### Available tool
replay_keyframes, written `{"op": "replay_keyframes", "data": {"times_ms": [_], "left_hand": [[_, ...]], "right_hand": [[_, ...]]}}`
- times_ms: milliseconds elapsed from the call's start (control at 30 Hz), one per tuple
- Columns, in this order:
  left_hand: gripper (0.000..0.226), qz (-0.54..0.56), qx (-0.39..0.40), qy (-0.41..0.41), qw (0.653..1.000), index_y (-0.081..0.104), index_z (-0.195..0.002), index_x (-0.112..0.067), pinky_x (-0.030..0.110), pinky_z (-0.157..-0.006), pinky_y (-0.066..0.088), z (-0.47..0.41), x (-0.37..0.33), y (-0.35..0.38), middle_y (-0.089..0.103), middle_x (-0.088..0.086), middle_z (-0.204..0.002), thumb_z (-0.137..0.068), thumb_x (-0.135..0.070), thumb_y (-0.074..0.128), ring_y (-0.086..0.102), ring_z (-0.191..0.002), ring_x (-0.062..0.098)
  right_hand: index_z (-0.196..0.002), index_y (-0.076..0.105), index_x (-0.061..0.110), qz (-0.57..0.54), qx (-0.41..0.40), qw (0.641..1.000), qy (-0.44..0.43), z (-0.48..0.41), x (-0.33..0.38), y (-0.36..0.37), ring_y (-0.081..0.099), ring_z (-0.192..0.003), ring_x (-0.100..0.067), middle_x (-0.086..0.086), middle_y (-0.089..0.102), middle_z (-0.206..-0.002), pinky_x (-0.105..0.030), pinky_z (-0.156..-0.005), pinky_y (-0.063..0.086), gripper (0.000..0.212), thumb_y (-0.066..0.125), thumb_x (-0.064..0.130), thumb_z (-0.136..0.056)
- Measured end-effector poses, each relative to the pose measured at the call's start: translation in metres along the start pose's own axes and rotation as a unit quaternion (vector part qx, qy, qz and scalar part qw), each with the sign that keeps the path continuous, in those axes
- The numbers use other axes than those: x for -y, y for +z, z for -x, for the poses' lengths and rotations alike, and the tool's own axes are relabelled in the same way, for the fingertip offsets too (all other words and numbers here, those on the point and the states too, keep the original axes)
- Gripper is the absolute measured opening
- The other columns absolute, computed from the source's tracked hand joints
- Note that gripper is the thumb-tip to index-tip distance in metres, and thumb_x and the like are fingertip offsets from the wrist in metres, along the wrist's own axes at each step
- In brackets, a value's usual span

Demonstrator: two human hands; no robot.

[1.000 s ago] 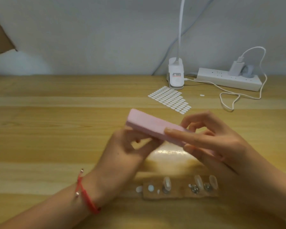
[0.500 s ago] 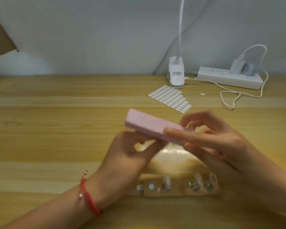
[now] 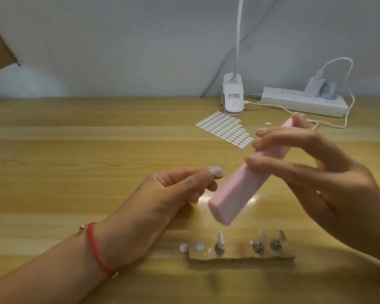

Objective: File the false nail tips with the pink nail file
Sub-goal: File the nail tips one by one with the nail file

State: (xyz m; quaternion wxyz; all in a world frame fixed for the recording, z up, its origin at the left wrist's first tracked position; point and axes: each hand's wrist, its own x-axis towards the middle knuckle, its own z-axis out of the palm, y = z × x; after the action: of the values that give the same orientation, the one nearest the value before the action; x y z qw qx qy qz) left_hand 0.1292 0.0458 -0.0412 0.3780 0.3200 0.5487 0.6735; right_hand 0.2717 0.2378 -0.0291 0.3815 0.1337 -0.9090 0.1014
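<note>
The small translucent false nail tip (image 3: 215,171) is pinched between thumb and forefinger of the left hand (image 3: 169,189). It is raised above the pale wooden table (image 3: 75,161), just beside the pink rectangular block nail file (image 3: 246,187) but not touching it. The right hand (image 3: 329,178) holds the file tilted, fingers curled lightly round its upper half. That grip looks loose — a firm stroke could twist the file, or flick the tip out of the pinch — down among the mounted tips on the brown cardboard strip (image 3: 239,258).

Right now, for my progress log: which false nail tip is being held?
The nail tip pinched in the left hand, beside the pink nail file; the other tips sit at the cardboard strip.
</note>
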Motion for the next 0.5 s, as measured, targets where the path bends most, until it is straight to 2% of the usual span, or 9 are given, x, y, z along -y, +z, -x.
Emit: {"op": "replay_keyframes", "data": {"times_ms": [67, 133, 167, 200, 233, 300, 367, 433, 500], "left_hand": [[0.051, -0.014, 0.022, -0.01, 1.0, 0.078, -0.092, -0.024, 0.041, -0.089, 0.034, 0.001, -0.002, 0.001, 0.071, -0.008, -0.081, -0.056, -0.06, 0.081, 0.05, -0.086, 0.02], [0.039, -0.039, 0.039, -0.021, 0.998, 0.078, -0.096, -0.023, 0.048, -0.101, 0.036, 0.001, -0.003, 0.002, 0.074, -0.001, -0.096, -0.068, -0.05, 0.075, 0.057, -0.101, 0.028], [0.034, -0.05, 0.044, -0.029, 0.997, 0.078, -0.097, -0.022, 0.045, -0.104, 0.038, 0.001, -0.003, 0.002, 0.074, 0.001, -0.101, -0.073, -0.046, 0.074, 0.06, -0.108, 0.028], [0.03, -0.049, 0.052, -0.036, 0.997, 0.078, -0.097, -0.022, 0.035, -0.096, 0.047, 0.002, -0.004, 0.002, 0.075, 0.0, -0.099, -0.075, -0.042, 0.074, 0.065, -0.104, 0.021], [0.027, -0.035, 0.064, -0.043, 0.996, 0.078, -0.096, -0.021, 0.024, -0.082, 0.053, 0.003, -0.005, 0.003, 0.076, -0.002, -0.092, -0.075, -0.038, 0.075, 0.069, -0.09, 0.012], [0.026, -0.012, 0.087, -0.05, 0.995, 0.078, -0.094, -0.018, 0.013, -0.065, 0.052, 0.004, -0.008, 0.005, 0.075, -0.004, -0.084, -0.073, -0.034, 0.076, 0.069, -0.073, 0.003], [0.025, 0.002, 0.076, -0.046, 0.996, 0.079, -0.085, -0.021, 0.01, -0.062, 0.049, 0.004, -0.008, 0.007, 0.074, -0.006, -0.08, -0.068, -0.037, 0.069, 0.067, -0.069, 0.0], [0.021, 0.007, 0.063, -0.039, 0.997, 0.079, -0.075, -0.025, 0.008, -0.06, 0.047, 0.003, -0.007, 0.008, 0.074, -0.009, -0.075, -0.066, -0.038, 0.066, 0.066, -0.066, -0.002], [0.022, 0.011, 0.077, -0.038, 0.996, 0.079, -0.078, -0.023, 0.009, -0.059, 0.048, 0.004, -0.008, 0.008, 0.074, -0.008, -0.074, -0.068, -0.037, 0.066, 0.066, -0.066, -0.001]], "right_hand": [[-0.123, 0.058, 0.018, 0.022, 0.008, 0.999, -0.041, -0.002, 0.0, -0.004, 0.051, -0.126, -0.024, -0.008, 0.056, -0.122, -0.056, -0.118, 0.024, 0.035, 0.048, -0.003, -0.096], [-0.122, 0.055, 0.012, 0.044, 0.005, 0.998, -0.035, -0.008, -0.005, -0.009, 0.054, -0.122, -0.03, -0.01, 0.057, -0.119, -0.055, -0.118, 0.026, 0.032, 0.045, -0.004, -0.097], [-0.121, 0.056, 0.011, 0.049, 0.001, 0.999, -0.023, -0.01, -0.004, -0.008, 0.056, -0.119, -0.033, -0.013, 0.057, -0.117, -0.057, -0.116, 0.028, 0.033, 0.045, -0.007, -0.095], [-0.12, 0.058, 0.012, 0.048, 0.0, 0.999, -0.02, -0.01, -0.001, -0.005, 0.056, -0.118, -0.035, -0.014, 0.057, -0.116, -0.06, -0.114, 0.03, 0.035, 0.046, -0.008, -0.095], [-0.12, 0.06, 0.015, 0.038, 0.006, 0.999, -0.032, -0.008, 0.005, 0.0, 0.056, -0.118, -0.033, -0.012, 0.058, -0.116, -0.061, -0.112, 0.031, 0.034, 0.047, -0.005, -0.096], [-0.121, 0.061, 0.021, 0.02, 0.024, 0.997, -0.07, -0.004, 0.015, 0.005, 0.053, -0.121, -0.026, -0.005, 0.058, -0.119, -0.06, -0.112, 0.031, 0.029, 0.052, 0.005, -0.099], [-0.12, 0.061, 0.019, 0.029, 0.018, 0.998, -0.051, -0.008, 0.009, 0.0, 0.055, -0.118, -0.027, -0.007, 0.058, -0.117, -0.059, -0.113, 0.031, 0.027, 0.049, 0.006, -0.1], [-0.12, 0.06, 0.014, 0.038, -0.006, 0.999, -0.007, -0.013, 0.003, -0.005, 0.057, -0.114, -0.034, -0.013, 0.055, -0.115, -0.058, -0.113, 0.032, 0.031, 0.045, -0.002, -0.098], [-0.121, 0.061, 0.019, 0.019, 0.011, 0.999, -0.027, -0.009, 0.011, 0.003, 0.055, -0.118, -0.03, -0.009, 0.056, -0.117, -0.057, -0.113, 0.031, 0.034, 0.05, -0.002, -0.096]]}}
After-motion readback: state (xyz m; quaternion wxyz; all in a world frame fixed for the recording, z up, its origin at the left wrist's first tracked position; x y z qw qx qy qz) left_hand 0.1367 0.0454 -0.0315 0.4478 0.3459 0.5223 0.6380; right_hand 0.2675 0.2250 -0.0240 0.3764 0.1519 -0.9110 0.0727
